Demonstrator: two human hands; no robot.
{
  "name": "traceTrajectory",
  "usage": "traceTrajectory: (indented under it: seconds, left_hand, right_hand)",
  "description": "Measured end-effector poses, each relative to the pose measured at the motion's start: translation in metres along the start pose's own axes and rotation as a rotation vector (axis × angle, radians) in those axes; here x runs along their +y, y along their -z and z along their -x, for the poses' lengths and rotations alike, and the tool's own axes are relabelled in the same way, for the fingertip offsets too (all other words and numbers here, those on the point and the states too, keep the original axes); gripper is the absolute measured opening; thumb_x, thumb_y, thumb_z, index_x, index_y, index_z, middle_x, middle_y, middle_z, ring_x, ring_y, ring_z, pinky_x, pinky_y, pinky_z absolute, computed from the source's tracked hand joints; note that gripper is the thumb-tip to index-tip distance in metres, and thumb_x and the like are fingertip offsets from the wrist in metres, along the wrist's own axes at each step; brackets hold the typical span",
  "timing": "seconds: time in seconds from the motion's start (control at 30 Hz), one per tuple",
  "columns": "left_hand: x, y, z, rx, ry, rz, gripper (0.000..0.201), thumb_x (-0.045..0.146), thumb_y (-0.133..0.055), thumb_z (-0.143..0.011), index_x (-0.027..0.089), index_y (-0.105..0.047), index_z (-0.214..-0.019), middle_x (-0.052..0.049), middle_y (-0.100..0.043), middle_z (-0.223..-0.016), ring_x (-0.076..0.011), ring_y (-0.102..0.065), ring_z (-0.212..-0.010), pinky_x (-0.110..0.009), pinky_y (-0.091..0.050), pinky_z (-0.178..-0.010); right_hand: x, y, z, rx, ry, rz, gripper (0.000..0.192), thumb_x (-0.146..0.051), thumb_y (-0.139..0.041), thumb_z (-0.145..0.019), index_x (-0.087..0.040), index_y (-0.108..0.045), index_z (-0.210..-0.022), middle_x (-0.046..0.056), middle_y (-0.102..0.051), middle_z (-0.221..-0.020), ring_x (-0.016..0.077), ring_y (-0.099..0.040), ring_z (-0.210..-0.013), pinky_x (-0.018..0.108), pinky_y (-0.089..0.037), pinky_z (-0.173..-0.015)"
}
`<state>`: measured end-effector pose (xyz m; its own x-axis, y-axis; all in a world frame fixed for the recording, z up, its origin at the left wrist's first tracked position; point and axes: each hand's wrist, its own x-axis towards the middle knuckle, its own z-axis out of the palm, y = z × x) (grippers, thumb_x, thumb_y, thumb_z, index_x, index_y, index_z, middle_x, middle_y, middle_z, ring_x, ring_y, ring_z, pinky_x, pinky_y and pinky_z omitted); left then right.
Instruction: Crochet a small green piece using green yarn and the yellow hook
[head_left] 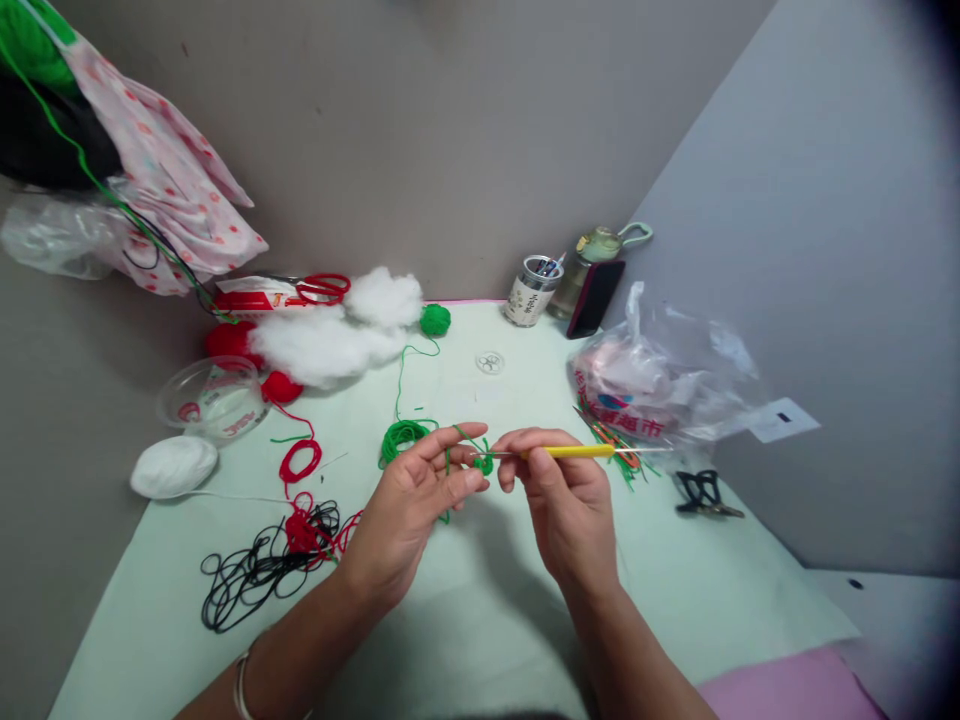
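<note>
Nearest the camera, a yellow crochet hook (574,451) is pinched between thumb and fingers of the right hand (559,490), its tip set into a small green crochet piece (484,463). That piece is gripped by the left hand (420,490), green yarn (403,437) looped over its raised forefinger. Black cord (251,575) and red yarn (300,460) are spread on the pale green worktop (465,610) to the left

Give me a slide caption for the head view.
Right hand works a crochet hook into green yarn held by left hand.
</note>
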<state>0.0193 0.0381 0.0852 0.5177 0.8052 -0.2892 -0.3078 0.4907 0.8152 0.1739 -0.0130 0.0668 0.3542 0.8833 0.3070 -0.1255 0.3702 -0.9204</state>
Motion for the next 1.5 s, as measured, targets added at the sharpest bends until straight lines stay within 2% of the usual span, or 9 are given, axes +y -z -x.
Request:
traceTrajectory:
  seconds: [0.2,0.37,0.57,0.73,0.97,1.2,1.3,1.4,1.5]
  left_hand:
    - [-0.001,0.001,0.000,0.022,-0.036,0.013,0.036,0.031,-0.090,-0.076,0.024,-0.083,-0.111,-0.001,-0.063,-0.092,-0.0152,-0.059,-0.083,-0.030,-0.044,-0.076]
    - [-0.003,0.004,-0.001,0.051,-0.109,-0.086,0.033,0.031,-0.087,-0.080,0.025,-0.082,-0.112,0.000,-0.061,-0.088,-0.0123,-0.052,-0.077,-0.026,-0.041,-0.067]
    - [-0.007,0.010,-0.001,0.055,-0.189,-0.210,0.026,0.027,-0.082,-0.085,0.027,-0.081,-0.111,0.001,-0.063,-0.086,-0.0128,-0.056,-0.078,-0.027,-0.046,-0.074]
    - [-0.005,0.008,0.000,0.092,-0.227,-0.310,0.025,0.025,-0.080,-0.084,0.026,-0.081,-0.108,0.001,-0.063,-0.082,-0.0128,-0.056,-0.074,-0.027,-0.046,-0.071]
    - [-0.001,0.004,0.000,0.124,-0.232,-0.379,0.027,0.026,-0.080,-0.079,0.023,-0.082,-0.106,0.002,-0.061,-0.079,-0.0129,-0.055,-0.070,-0.027,-0.048,-0.068]
    - [-0.002,0.004,-0.001,0.145,-0.308,-0.446,0.027,0.023,-0.078,-0.079,0.023,-0.082,-0.106,0.001,-0.063,-0.082,-0.0127,-0.056,-0.070,-0.028,-0.049,-0.072]
    - [-0.002,0.004,-0.001,0.129,-0.262,-0.414,0.031,0.025,-0.078,-0.079,0.023,-0.081,-0.111,0.001,-0.062,-0.081,-0.0126,-0.056,-0.070,-0.028,-0.049,-0.069]
    - [-0.003,0.005,-0.002,0.115,-0.211,-0.357,0.034,0.026,-0.079,-0.079,0.023,-0.079,-0.113,0.002,-0.061,-0.081,-0.0128,-0.056,-0.070,-0.027,-0.049,-0.068]
    - [-0.004,0.005,-0.003,0.161,-0.290,-0.430,0.030,0.022,-0.078,-0.077,0.023,-0.081,-0.107,0.001,-0.063,-0.083,-0.0124,-0.054,-0.069,-0.028,-0.049,-0.070]
  right_hand:
    - [-0.003,-0.002,0.002,-0.030,0.011,-0.051,0.020,-0.031,-0.060,-0.106,-0.024,-0.077,-0.100,0.004,-0.076,-0.095,0.0132,-0.070,-0.070,0.028,-0.059,-0.065]
    - [-0.006,-0.004,0.006,-0.042,0.159,0.134,0.022,-0.021,-0.054,-0.108,-0.024,-0.076,-0.105,0.003,-0.075,-0.099,0.0125,-0.070,-0.076,0.028,-0.060,-0.070]
    - [-0.008,-0.001,0.010,-0.109,0.344,0.346,0.026,-0.010,-0.052,-0.106,-0.023,-0.073,-0.111,0.004,-0.075,-0.098,0.0154,-0.071,-0.086,0.030,-0.059,-0.075]
    - [-0.009,0.001,0.010,-0.188,0.417,0.505,0.024,-0.006,-0.054,-0.103,-0.021,-0.071,-0.110,0.005,-0.075,-0.098,0.0180,-0.072,-0.098,0.031,-0.059,-0.082]
    - [-0.009,-0.001,0.010,-0.220,0.491,0.545,0.026,-0.001,-0.055,-0.101,-0.019,-0.070,-0.112,0.006,-0.075,-0.098,0.0166,-0.071,-0.101,0.027,-0.059,-0.083]
    - [-0.007,0.000,0.011,-0.234,0.441,0.521,0.027,-0.001,-0.055,-0.101,-0.020,-0.070,-0.111,0.005,-0.075,-0.098,0.0164,-0.071,-0.100,0.028,-0.059,-0.082]
    - [-0.005,-0.001,0.011,-0.206,0.479,0.501,0.028,0.000,-0.055,-0.100,-0.020,-0.070,-0.112,0.007,-0.075,-0.101,0.0169,-0.072,-0.102,0.028,-0.060,-0.080]
    - [-0.006,-0.001,0.009,-0.216,0.429,0.493,0.027,-0.001,-0.055,-0.101,-0.021,-0.071,-0.110,0.006,-0.075,-0.099,0.0167,-0.071,-0.100,0.028,-0.059,-0.081]
    - [-0.007,0.000,0.008,-0.246,0.379,0.506,0.025,-0.002,-0.056,-0.101,-0.021,-0.071,-0.107,0.005,-0.075,-0.097,0.0166,-0.071,-0.097,0.029,-0.059,-0.082]
